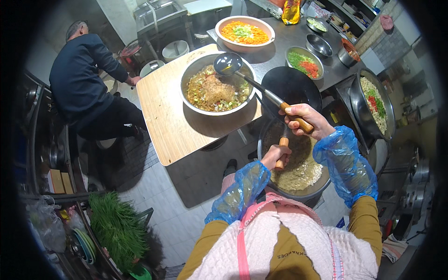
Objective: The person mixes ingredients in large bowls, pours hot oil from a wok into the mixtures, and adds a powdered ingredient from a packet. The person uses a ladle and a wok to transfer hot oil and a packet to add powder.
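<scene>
My right hand (pixel 306 120) grips the wooden handle of a steel ladle (pixel 269 94). The ladle's bowl is over the back rim of a large metal bowl (pixel 184 94) holding a chopped mixture (pixel 217 89) with a mound of brown powder. In my left hand (pixel 276 155) is another wooden handle, which appears to belong to the black wok (pixel 292 85) just beyond. Below both hands sits a wide basin (pixel 325 187) with a pale, crumbly mixture (pixel 297 175). Blue plastic sleeve covers are on both forearms.
The bowl stands on a wooden-topped table (pixel 164 133). Behind it are a basin of diced orange vegetables (pixel 245 33) and a bowl of green and red pieces (pixel 304 63). A filled pan (pixel 372 103) is at right, green stalks (pixel 117 227) lower left. Another person (pixel 87 80) leans beside the table.
</scene>
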Action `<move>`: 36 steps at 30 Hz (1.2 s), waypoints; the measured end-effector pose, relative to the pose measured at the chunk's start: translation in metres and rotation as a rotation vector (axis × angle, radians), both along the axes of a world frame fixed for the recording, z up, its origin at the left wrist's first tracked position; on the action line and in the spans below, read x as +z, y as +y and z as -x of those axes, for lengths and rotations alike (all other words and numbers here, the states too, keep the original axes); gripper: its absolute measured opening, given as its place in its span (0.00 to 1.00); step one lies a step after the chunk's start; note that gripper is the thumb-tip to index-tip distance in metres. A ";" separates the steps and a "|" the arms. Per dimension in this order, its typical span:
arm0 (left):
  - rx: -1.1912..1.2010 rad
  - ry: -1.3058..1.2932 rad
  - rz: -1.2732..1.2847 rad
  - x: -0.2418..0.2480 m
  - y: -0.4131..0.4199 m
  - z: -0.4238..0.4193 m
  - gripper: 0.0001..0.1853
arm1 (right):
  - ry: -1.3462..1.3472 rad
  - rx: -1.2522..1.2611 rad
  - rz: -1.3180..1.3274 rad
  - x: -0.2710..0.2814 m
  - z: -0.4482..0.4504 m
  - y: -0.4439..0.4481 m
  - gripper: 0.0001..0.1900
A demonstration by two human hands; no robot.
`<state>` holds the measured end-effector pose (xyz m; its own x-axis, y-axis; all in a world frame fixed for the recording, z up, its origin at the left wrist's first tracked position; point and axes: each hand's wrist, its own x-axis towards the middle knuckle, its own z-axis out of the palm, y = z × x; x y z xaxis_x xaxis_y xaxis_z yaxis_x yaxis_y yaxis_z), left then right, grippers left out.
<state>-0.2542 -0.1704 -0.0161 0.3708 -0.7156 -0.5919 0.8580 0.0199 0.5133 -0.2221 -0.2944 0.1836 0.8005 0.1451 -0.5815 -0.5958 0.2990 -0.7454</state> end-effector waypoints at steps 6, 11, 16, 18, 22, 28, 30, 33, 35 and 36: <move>-0.021 -0.039 -0.008 0.003 0.002 -0.002 0.07 | 0.010 -0.006 -0.003 0.006 -0.005 -0.004 0.17; -0.014 -0.031 0.019 0.003 0.003 -0.002 0.07 | -0.004 0.053 0.087 0.003 -0.008 -0.004 0.15; -0.001 -0.023 0.064 0.001 0.003 0.000 0.08 | -0.043 0.106 0.191 -0.002 -0.016 0.006 0.10; -0.008 -0.020 0.037 0.002 0.003 0.000 0.08 | -0.055 0.118 0.241 -0.002 -0.019 0.010 0.10; -0.005 -0.013 0.016 -0.001 0.001 -0.002 0.07 | -0.078 0.113 0.285 -0.005 -0.025 0.011 0.10; -0.006 -0.022 -0.008 -0.004 -0.001 -0.001 0.07 | -0.096 0.153 0.326 -0.008 -0.026 0.005 0.10; -0.009 -0.013 -0.003 -0.002 0.000 -0.002 0.07 | -0.088 0.156 0.315 -0.007 -0.028 0.007 0.10; -0.019 -0.005 -0.017 0.002 0.000 -0.002 0.07 | -0.097 0.155 0.324 -0.006 -0.028 0.012 0.10; -0.027 0.006 -0.032 0.003 0.000 -0.002 0.07 | -0.103 0.163 0.317 -0.007 -0.028 0.014 0.10; -0.027 0.014 -0.039 0.003 -0.001 -0.003 0.07 | -0.106 0.170 0.313 -0.008 -0.028 0.016 0.10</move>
